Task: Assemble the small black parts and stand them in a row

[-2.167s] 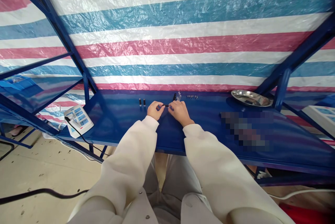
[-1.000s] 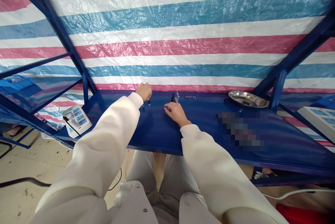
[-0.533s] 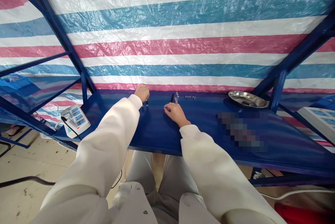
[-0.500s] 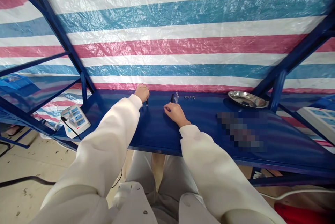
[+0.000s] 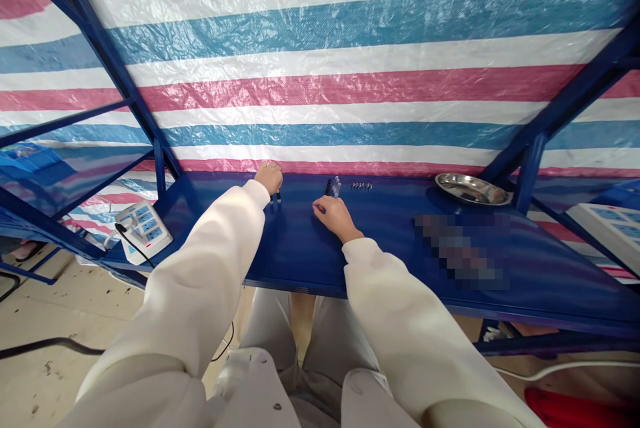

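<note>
My left hand [image 5: 269, 178] reaches to the back left of the blue shelf [image 5: 380, 241], fingers curled over small dark cylinders [image 5: 278, 197] standing upright; its thumb and fingers pinch one of them. My right hand [image 5: 334, 213] rests knuckles up on the shelf with its fingers curled under, and whether it holds anything is hidden. Just beyond that hand stand a small black part [image 5: 329, 186] and a clear part [image 5: 337, 185]. A short row of tiny metal pieces [image 5: 362, 185] lies to their right.
A shallow steel dish [image 5: 471, 189] sits at the back right near a blue upright. A white power strip [image 5: 143, 231] with a black cord lies at the shelf's left end. A striped tarp hangs behind. My knees are under the shelf edge.
Since 2.2 s ago my left hand left the right hand and carried a small dark cylinder to the back left, beside the others. In the last half second almost nothing moved.
</note>
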`<state>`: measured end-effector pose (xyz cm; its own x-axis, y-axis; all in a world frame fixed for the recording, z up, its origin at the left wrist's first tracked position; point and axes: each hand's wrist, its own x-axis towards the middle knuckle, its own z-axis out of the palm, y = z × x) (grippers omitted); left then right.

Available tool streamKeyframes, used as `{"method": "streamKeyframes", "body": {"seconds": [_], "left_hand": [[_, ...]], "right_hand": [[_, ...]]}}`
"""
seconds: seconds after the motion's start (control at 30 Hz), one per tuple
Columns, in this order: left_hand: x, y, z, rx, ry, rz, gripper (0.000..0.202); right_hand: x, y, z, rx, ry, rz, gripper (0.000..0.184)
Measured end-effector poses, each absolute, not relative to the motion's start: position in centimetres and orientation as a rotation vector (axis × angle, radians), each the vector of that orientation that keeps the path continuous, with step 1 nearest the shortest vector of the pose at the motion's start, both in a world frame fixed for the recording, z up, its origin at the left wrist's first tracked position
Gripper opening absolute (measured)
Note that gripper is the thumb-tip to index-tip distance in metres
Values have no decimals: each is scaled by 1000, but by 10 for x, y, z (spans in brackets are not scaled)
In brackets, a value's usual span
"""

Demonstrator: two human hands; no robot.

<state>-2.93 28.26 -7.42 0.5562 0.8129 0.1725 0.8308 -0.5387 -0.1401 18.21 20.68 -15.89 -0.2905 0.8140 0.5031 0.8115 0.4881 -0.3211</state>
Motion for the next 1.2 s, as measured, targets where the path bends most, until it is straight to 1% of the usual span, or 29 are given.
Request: {"method": "streamKeyframes", "body": {"seconds": [0.1, 0.47, 0.6, 0.7, 0.83, 0.93, 1.03, 1.1, 1.2], "left_hand": [[-30, 283, -75, -2614, -1423, -210, 9], [-29, 281, -72, -2594, -1428, -129, 9], [-30, 281, -72, -2637, -1445, -213, 14], [-31, 281, -72, -2643, -1439, -228, 15], [-29, 277, -66, -2571, -1409, -80, 12], [-20, 264, -54, -2551, -1360, -87, 17], [0, 242, -47, -2596, -1281, -206, 22], [18, 227, -50, -2658, -1252, -236, 29], [43, 212, -71, -2722, -1349, -175, 44]], "right_hand": [[182, 207, -160, -1336, -2114, 6, 16], [183, 208, -161, -1332, -2095, 33, 17], [184, 209, -161, -1335, -2092, 37, 17], [188, 209, -162, -1415, -2058, 40, 18], [197, 208, -163, -1660, -1955, 26, 17], [202, 207, -162, -1846, -1870, 26, 18], [202, 205, -161, -1961, -1827, 45, 24], [201, 205, -159, -2011, -1812, 64, 29], [199, 204, -158, -2050, -1818, 102, 35]]}}
